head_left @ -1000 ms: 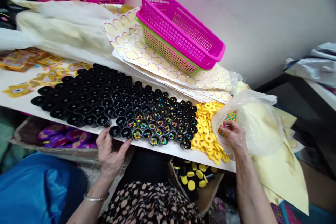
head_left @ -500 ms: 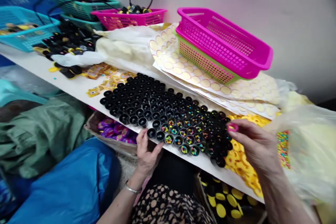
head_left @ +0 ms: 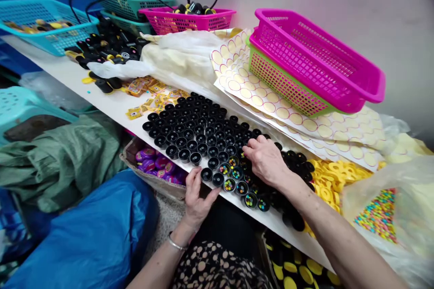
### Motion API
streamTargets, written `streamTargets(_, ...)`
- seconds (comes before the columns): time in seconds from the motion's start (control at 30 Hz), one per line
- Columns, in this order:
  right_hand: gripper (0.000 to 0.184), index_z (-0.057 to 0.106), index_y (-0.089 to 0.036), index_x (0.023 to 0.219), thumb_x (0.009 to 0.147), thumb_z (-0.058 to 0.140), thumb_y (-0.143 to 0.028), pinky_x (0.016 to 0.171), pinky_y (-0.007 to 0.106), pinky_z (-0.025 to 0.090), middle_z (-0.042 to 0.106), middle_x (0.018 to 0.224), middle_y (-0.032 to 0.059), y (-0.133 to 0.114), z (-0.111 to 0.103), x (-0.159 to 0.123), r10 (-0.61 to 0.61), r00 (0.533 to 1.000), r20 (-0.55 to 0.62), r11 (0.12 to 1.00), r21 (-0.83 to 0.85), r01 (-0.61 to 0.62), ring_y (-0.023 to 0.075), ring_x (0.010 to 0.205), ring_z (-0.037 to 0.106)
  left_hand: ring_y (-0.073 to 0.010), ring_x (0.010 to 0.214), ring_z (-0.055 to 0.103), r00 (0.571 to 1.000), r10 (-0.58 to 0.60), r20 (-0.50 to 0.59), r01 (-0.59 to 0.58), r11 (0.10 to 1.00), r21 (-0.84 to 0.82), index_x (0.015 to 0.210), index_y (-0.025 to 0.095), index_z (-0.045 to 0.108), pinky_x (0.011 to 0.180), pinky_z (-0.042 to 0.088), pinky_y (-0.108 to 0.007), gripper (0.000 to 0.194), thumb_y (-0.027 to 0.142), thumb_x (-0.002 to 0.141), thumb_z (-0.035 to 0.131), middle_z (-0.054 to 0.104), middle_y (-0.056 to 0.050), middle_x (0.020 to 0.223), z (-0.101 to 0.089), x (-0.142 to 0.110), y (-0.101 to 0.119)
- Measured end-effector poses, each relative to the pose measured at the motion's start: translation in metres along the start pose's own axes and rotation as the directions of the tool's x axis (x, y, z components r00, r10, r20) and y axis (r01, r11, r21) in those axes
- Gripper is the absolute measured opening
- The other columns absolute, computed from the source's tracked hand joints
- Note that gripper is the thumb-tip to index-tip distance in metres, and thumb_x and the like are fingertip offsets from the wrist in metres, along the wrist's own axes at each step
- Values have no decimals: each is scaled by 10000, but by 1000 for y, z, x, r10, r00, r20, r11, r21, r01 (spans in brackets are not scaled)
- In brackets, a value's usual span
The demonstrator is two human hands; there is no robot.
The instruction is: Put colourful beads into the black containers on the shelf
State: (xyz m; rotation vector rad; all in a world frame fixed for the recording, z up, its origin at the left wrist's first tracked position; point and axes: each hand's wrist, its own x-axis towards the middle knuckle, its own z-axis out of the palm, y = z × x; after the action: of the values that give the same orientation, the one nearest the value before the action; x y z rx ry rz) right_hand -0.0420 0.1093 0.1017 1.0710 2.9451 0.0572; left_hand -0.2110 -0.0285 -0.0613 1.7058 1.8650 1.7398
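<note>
Your right hand [head_left: 266,160] lies palm down over the block of small black cups [head_left: 190,133], fingers bent and drawn together with the tips pressing among the cups. I cannot tell whether anything is pinched between them. Your left hand [head_left: 197,196] rests at the near edge of the desk [head_left: 108,104], fingers spread and loose, thumb touching the front-row cup just right of it and the fingertips against the cup ahead.

The cups stand upright, mouths up, packed side by side in one long patch. Its long axis runs from far beyond your left hand, up and away along the desk, to near your right forearm, following the desk's front edge. The cups beneath and just in front of your right hand hold coloured candy beads [head_left: 229,184]. Those farther out past your left hand show dark mouths.

Just right of your right forearm lies a heap of yellow rings [head_left: 330,180], touching the end of the cup patch. Beyond those, farther right, a clear bag of coloured beads [head_left: 379,214] sags open. Ahead of your right hand, past the cups, sheets of round stickers [head_left: 288,113] lie under stacked pink and green baskets [head_left: 315,61].
</note>
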Motion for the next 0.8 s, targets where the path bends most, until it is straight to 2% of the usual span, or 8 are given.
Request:
streamTargets(0.17,144,596,-187,785,830,475,-122,638,341,279,575,812,75,2,-7,3,24,1000,-18,1000,13,-23,207,770,428,-253,1198,455,1000,4,3,-4,1000,2,1334,222,411,1017,425,-452,668,258,737,708,425,-130,1289,0,-1,-1)
streamTargets(0.3,183,629,-206,938,899,452,-226,706,327,385,597,899,61,15,-17,-40,228,949,-219,923,358,-139,197,825,508,-250,1198,459,1000,23,-17,-23,1000,-9,1325,219,424,1012,430,-448,660,240,732,712,431,-129,1285,0,1,0)
streamTargets(0.4,198,627,-239,998,840,563,-339,798,351,438,607,982,42,36,-10,-121,568,739,-362,733,631,-255,206,873,570,-252,1196,464,999,36,-27,-36,999,-10,1318,215,433,1009,432,-452,652,246,730,714,436,-125,1281,0,3,1)
streamTargets(0.47,310,612,-246,1052,780,612,-396,785,385,461,624,999,51,59,4,-184,824,445,-352,546,704,-454,244,877,596,-252,1194,465,999,28,-20,-28,1000,-6,1317,214,434,1012,428,-455,647,259,734,712,439,-122,1276,0,4,2)
streamTargets(0.53,300,624,-242,986,742,607,-416,677,408,470,639,856,64,83,23,-238,936,261,-235,351,600,-719,273,763,606,-252,1193,464,1000,18,-15,-18,1000,1,1309,209,443,1014,426,-451,629,269,740,706,438,-123,1276,0,5,3)
streamTargets(0.6,162,633,-248,810,731,562,-370,582,408,434,636,790,86,105,39,-270,945,313,-92,326,270,-906,299,712,588,-248,1188,465,1000,19,-21,-18,1000,7,1291,208,458,1010,429,-442,606,265,740,705,437,-119,1273,0,6,4)
streamTargets(0.67,92,609,-247,716,705,519,-266,558,385,403,638,796,92,120,49,-278,894,446,47,444,43,-895,305,735,585,-242,1184,465,999,34,-28,-34,999,13,1280,212,465,1009,426,-440,598,253,736,709,440,-113,1266,0,7,5)
streamTargets(0.8,170,615,-236,736,658,486,-158,614,352,410,655,775,69,130,59,-257,806,577,132,556,165,-814,266,766,603,-231,1184,465,999,16,-31,-15,1000,23,1271,221,472,1021,414,-435,584,262,738,706,451,-102,1257,2,9,6)
